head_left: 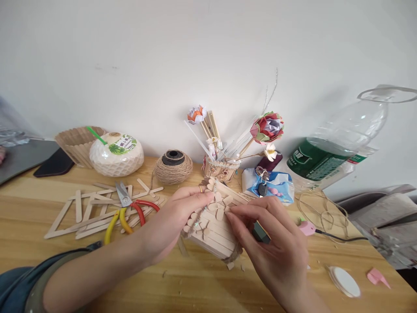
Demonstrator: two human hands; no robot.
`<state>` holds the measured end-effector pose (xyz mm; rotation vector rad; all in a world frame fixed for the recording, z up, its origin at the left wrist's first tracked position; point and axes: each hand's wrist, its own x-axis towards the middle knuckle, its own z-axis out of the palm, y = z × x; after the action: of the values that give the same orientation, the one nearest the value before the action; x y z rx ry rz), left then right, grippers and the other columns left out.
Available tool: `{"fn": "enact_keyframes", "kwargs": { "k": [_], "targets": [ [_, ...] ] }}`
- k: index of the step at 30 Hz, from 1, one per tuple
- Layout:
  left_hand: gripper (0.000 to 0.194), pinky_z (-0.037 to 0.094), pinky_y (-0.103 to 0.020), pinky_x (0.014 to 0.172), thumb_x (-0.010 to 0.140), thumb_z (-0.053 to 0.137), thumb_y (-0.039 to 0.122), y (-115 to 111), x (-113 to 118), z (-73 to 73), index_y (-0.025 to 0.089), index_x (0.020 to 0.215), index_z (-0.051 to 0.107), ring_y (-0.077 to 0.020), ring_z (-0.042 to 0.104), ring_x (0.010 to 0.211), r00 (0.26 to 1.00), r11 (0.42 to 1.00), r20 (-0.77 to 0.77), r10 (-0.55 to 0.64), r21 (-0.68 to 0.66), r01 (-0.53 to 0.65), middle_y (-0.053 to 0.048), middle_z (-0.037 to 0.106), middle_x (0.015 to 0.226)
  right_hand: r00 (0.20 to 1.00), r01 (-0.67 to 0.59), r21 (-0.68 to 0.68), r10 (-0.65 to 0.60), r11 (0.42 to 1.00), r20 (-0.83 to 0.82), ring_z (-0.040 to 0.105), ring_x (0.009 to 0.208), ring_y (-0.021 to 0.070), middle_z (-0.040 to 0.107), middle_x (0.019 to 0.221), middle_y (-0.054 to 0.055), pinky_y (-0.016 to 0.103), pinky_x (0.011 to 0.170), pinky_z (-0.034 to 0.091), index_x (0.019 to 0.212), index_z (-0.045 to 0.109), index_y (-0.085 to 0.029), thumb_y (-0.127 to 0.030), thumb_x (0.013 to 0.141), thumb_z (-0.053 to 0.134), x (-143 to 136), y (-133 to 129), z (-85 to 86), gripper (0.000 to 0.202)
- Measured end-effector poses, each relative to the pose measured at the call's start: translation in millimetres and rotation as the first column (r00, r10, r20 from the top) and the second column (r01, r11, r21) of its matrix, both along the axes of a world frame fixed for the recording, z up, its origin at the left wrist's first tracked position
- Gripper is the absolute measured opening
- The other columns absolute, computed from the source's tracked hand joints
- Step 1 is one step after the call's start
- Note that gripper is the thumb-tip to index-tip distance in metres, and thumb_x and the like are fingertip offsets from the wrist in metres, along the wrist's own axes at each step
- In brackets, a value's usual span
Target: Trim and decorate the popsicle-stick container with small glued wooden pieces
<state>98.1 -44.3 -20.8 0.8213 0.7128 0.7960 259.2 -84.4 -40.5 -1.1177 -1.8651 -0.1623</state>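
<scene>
In the middle of the head view is a craft-stick box [216, 232], tilted, with glittery trim near one end and brown twine at the other. Small rounded wood pieces sit on its face in petal-like groups. My left hand [187, 208] grips the box, thumb on its upper edge. Thumb and index finger of my right hand [270, 230] are pinched at a small cut piece of craft stick [220, 214] against that face. A dark green object [260, 232] shows behind my right fingers; its kind is unclear.
Loose craft sticks [78, 206] and scissors [125, 200] lie left. Behind stand a twine ball [174, 167], a white coconut [117, 156], a pot of paper flowers [223, 169], a tissue pack [283, 184] and a large bottle [322, 158]. A pink tool [306, 228] with a cord lies right.
</scene>
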Motion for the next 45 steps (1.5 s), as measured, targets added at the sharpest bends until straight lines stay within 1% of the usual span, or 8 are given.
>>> {"fn": "enact_keyframes", "kwargs": {
  "k": [5,9,12,17,24,32,38,45],
  "targets": [
    [0.017,0.047,-0.023,0.062,0.076,0.063,0.027,4.3,-0.7,-0.9,0.013,0.07,0.07,-0.0167,0.063,0.063,0.999,0.999,0.006,-0.033,0.004,0.033,-0.005,0.068,0.065,0.997,-0.035,-0.063,0.031,0.997,-0.065,0.056,0.071,0.0145,0.06,0.079,0.001,0.029,0.06,0.045,0.095,0.061,-0.023,-0.011,0.084,0.055,5.1,-3.8,-1.5,0.018],
    [0.019,0.045,-0.023,0.063,0.074,0.062,0.027,9.1,-0.4,-3.9,0.015,0.059,0.065,-0.0141,0.056,0.059,0.998,1.0,-0.054,0.022,0.024,-0.02,-0.001,0.062,0.058,0.925,-0.011,-0.193,-0.064,0.981,-0.375,0.055,0.081,0.016,0.059,0.087,0.0,0.031,0.071,0.044,0.093,0.063,-0.029,-0.022,0.085,0.056,15.2,-1.8,-4.9,0.013],
    [0.019,0.044,-0.023,0.062,0.071,0.063,0.026,11.8,-0.1,-8.1,0.016,0.055,0.061,-0.0135,0.053,0.057,0.994,0.995,-0.063,0.087,0.057,-0.084,0.001,0.058,0.056,0.852,-0.022,-0.33,-0.155,0.944,-0.501,0.054,0.098,0.0204,0.06,0.102,0.002,0.038,0.086,0.042,0.104,0.06,-0.031,-0.036,0.085,0.058,23.5,5.8,-11.8,0.02],
    [0.023,0.044,-0.025,0.061,0.076,0.061,0.034,15.5,-0.7,-13.6,0.015,0.064,0.067,-0.0159,0.058,0.056,0.999,0.993,-0.031,0.037,0.11,-0.033,-0.002,0.064,0.057,0.783,-0.254,-0.522,-0.144,0.814,-0.606,0.054,0.113,0.0259,0.06,0.121,0.006,0.044,0.09,0.045,0.119,0.054,-0.03,-0.05,0.086,0.051,27.0,16.8,-29.9,0.039],
    [0.026,0.045,-0.022,0.062,0.082,0.059,0.036,17.7,0.0,-13.5,0.014,0.077,0.072,-0.0165,0.064,0.065,0.998,0.975,-0.047,0.049,0.22,-0.038,-0.004,0.07,0.066,0.673,-0.497,-0.522,-0.071,0.693,-0.736,0.047,0.123,0.023,0.051,0.134,0.005,0.046,0.101,0.037,0.127,0.043,-0.03,-0.054,0.088,0.046,14.6,15.4,-34.5,0.046],
    [0.02,0.046,-0.024,0.064,0.072,0.072,0.031,15.7,0.0,-15.8,0.014,0.082,0.068,-0.0156,0.062,0.068,0.988,0.957,-0.134,0.078,0.288,-0.037,-0.002,0.07,0.074,0.65,-0.506,-0.523,-0.095,0.686,-0.754,0.049,0.121,0.0229,0.054,0.129,0.005,0.044,0.101,0.037,0.124,0.043,-0.03,-0.056,0.084,0.05,10.0,13.8,-31.1,0.048],
    [0.033,0.047,-0.025,0.074,0.065,0.076,0.02,14.6,3.9,-16.5,0.014,0.096,0.065,-0.0187,0.063,0.084,0.974,0.924,-0.198,0.109,0.381,-0.026,-0.003,0.072,0.088,0.654,-0.506,-0.516,-0.082,0.691,-0.752,0.045,0.124,0.0218,0.05,0.133,0.005,0.042,0.103,0.035,0.125,0.04,-0.031,-0.057,0.084,0.05,11.3,14.5,-36.2,0.049],
    [0.028,0.048,-0.026,0.069,0.065,0.075,0.023,8.9,4.4,-11.4,0.013,0.089,0.065,-0.0192,0.062,0.078,0.969,0.92,-0.224,0.104,0.393,-0.008,-0.003,0.071,0.08,0.642,-0.525,-0.491,-0.055,0.696,-0.765,0.044,0.125,0.0228,0.049,0.134,0.005,0.042,0.102,0.036,0.127,0.039,-0.03,-0.054,0.085,0.051,11.8,13.0,-35.8,0.05]
  ]
}}
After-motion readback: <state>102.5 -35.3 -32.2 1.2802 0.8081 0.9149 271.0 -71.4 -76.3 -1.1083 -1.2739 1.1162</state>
